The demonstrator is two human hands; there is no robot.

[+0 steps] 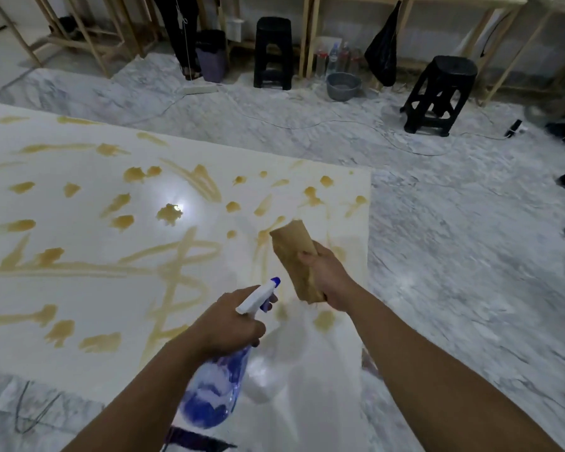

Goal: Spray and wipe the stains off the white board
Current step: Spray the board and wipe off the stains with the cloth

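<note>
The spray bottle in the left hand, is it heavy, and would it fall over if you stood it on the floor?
Probably not very heavy: the spray bottle looks like thin clear plastic, and the left hand holds it by the neck alone. It seems to hold some liquid, so the weight likely sits low. Stood up, it might tip if bumped, since it looks tall and narrow.

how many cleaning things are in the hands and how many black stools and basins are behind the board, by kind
spray bottle: 1, gripped by the left hand
brown cloth: 1, gripped by the right hand
black stools: 2
grey basin: 1
Total: 5
</note>
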